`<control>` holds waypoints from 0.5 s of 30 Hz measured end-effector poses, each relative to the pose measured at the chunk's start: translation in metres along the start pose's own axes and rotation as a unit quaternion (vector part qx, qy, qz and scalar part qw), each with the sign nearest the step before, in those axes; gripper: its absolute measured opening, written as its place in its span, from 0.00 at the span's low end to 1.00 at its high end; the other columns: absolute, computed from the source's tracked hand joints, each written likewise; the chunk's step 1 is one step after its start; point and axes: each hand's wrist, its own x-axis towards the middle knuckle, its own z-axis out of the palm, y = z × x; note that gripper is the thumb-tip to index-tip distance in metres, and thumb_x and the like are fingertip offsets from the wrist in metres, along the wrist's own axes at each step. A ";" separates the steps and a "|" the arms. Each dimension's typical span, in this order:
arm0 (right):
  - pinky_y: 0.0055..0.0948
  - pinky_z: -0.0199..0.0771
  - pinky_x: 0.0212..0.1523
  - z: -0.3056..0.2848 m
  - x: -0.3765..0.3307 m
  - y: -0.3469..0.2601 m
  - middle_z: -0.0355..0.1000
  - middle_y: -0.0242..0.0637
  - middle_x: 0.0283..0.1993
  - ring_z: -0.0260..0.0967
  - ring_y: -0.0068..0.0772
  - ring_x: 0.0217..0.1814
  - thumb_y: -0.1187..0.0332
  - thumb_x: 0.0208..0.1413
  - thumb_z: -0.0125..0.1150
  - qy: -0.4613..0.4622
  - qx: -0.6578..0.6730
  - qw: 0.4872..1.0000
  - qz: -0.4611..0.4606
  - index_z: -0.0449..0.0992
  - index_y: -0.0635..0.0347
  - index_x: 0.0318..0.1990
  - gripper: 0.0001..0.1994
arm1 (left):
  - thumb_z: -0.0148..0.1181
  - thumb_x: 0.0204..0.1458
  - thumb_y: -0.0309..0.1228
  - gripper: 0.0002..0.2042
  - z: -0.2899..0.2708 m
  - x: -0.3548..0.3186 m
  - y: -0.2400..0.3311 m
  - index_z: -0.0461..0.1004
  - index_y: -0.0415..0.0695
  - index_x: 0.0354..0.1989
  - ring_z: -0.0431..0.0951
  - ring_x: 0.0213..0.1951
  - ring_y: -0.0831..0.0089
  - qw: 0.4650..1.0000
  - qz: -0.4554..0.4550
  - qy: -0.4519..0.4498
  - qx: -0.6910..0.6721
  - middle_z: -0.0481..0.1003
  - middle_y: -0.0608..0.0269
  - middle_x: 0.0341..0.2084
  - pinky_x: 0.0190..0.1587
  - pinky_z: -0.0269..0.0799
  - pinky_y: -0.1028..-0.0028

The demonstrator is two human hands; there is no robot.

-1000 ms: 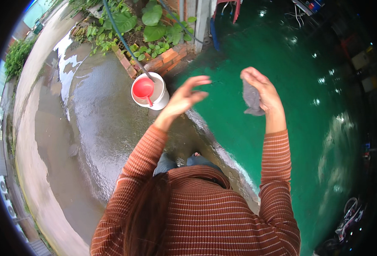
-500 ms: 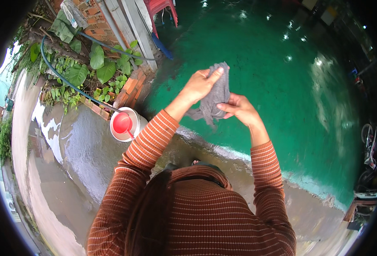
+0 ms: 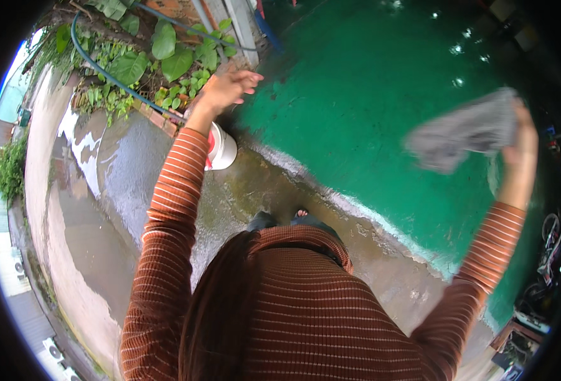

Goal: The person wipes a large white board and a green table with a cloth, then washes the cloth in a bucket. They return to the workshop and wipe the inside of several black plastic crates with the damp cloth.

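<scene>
A grey cloth (image 3: 464, 130), blurred by its swing, trails leftward from my right hand (image 3: 520, 143), which grips one end of it out at the far right. On the other side, my left hand (image 3: 225, 90) is held out with nothing in it, its fingers loosely stretched. Below that wrist stands a white bucket (image 3: 226, 151), partly covered by my left forearm. Only a strip of the red dipper (image 3: 211, 143) in it shows.
Green painted floor (image 3: 356, 114) lies ahead, bordered by a rough pale edge (image 3: 356, 206). Wet concrete (image 3: 128, 165) spreads to the left. Leafy plants (image 3: 166, 57), a blue-green hose (image 3: 106, 73) and a post (image 3: 241, 32) stand at upper left; a bicycle (image 3: 552, 244) is far right.
My hands have parted. The right one has swung far right with the cloth; the left one has let go of it and moved left, over near the bucket. The view has shifted slightly.
</scene>
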 end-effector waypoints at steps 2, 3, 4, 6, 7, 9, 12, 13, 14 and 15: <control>0.40 0.72 0.44 -0.014 -0.009 -0.070 0.68 0.49 0.42 0.69 0.42 0.43 0.58 0.54 0.48 -0.090 -0.176 0.980 -0.022 0.68 0.67 0.45 0.19 | 0.47 0.54 0.36 0.14 -0.057 -0.017 -0.038 0.70 0.50 0.49 0.72 0.40 0.76 0.999 -0.042 -0.010 -0.013 0.71 0.68 0.39 0.40 0.68 0.73; 0.39 0.71 0.44 -0.032 -0.030 -0.077 0.69 0.48 0.42 0.69 0.41 0.42 0.58 0.54 0.49 -0.065 -0.260 0.962 -0.046 0.68 0.67 0.44 0.19 | 0.46 0.54 0.35 0.14 -0.065 -0.009 -0.047 0.70 0.50 0.49 0.72 0.40 0.76 0.998 -0.061 0.018 -0.013 0.72 0.67 0.39 0.40 0.68 0.74; 0.39 0.71 0.43 -0.057 -0.033 -0.050 0.69 0.48 0.41 0.69 0.41 0.42 0.58 0.54 0.49 -0.034 -0.305 0.950 -0.051 0.68 0.67 0.43 0.19 | 0.46 0.54 0.34 0.15 -0.072 -0.009 -0.054 0.70 0.50 0.49 0.72 0.40 0.76 0.994 -0.092 0.057 -0.006 0.72 0.67 0.38 0.41 0.68 0.74; 0.39 0.71 0.42 -0.119 -0.025 0.045 0.69 0.47 0.40 0.69 0.40 0.40 0.58 0.54 0.50 0.040 -0.385 0.922 -0.021 0.69 0.67 0.42 0.18 | 0.42 0.49 0.25 0.16 -0.069 -0.003 -0.078 0.70 0.45 0.46 0.74 0.35 0.75 0.981 -0.130 0.138 -0.030 0.73 0.64 0.37 0.35 0.69 0.76; 0.38 0.70 0.42 -0.151 -0.020 0.121 0.70 0.47 0.39 0.69 0.40 0.40 0.59 0.54 0.50 0.062 -0.417 0.907 0.018 0.69 0.67 0.41 0.18 | 0.42 0.48 0.25 0.17 -0.078 -0.008 -0.108 0.71 0.45 0.46 0.74 0.34 0.73 0.981 -0.101 0.162 -0.040 0.74 0.64 0.33 0.33 0.70 0.75; 0.38 0.70 0.41 -0.198 -0.035 0.284 0.70 0.46 0.38 0.69 0.39 0.38 0.59 0.53 0.51 0.054 -0.482 0.869 0.096 0.70 0.67 0.40 0.18 | 0.49 0.49 0.31 0.14 -0.110 -0.028 -0.198 0.73 0.44 0.43 0.76 0.35 0.62 0.921 0.047 0.070 0.380 0.76 0.52 0.30 0.36 0.71 0.70; 0.37 0.69 0.40 -0.244 -0.187 0.437 0.71 0.45 0.36 0.68 0.38 0.36 0.59 0.53 0.52 0.052 -0.476 0.828 0.292 0.71 0.67 0.38 0.17 | 0.51 0.51 0.38 0.12 -0.031 -0.053 -0.167 0.75 0.47 0.38 0.77 0.34 0.59 0.960 -0.066 0.034 0.271 0.76 0.52 0.30 0.39 0.70 0.66; 0.37 0.69 0.40 -0.225 -0.218 0.462 0.71 0.44 0.35 0.68 0.38 0.36 0.59 0.52 0.52 0.018 -0.431 0.825 0.365 0.71 0.68 0.37 0.17 | 0.51 0.51 0.37 0.11 -0.043 -0.086 -0.177 0.75 0.47 0.38 0.77 0.35 0.62 0.956 -0.177 0.032 0.234 0.76 0.54 0.30 0.39 0.70 0.66; 0.36 0.69 0.39 -0.211 -0.247 0.469 0.71 0.44 0.34 0.68 0.38 0.35 0.59 0.52 0.52 -0.003 -0.395 0.812 0.430 0.71 0.68 0.36 0.17 | 0.51 0.51 0.37 0.12 -0.052 -0.102 -0.184 0.75 0.47 0.39 0.77 0.35 0.62 0.943 -0.227 0.027 0.242 0.77 0.54 0.31 0.39 0.70 0.67; 0.36 0.68 0.39 -0.205 -0.243 0.479 0.71 0.44 0.34 0.68 0.37 0.34 0.59 0.52 0.53 -0.015 -0.377 0.807 0.454 0.71 0.68 0.36 0.16 | 0.51 0.52 0.37 0.12 -0.055 -0.102 -0.188 0.75 0.47 0.39 0.77 0.36 0.63 0.935 -0.261 0.038 0.236 0.77 0.55 0.32 0.39 0.71 0.67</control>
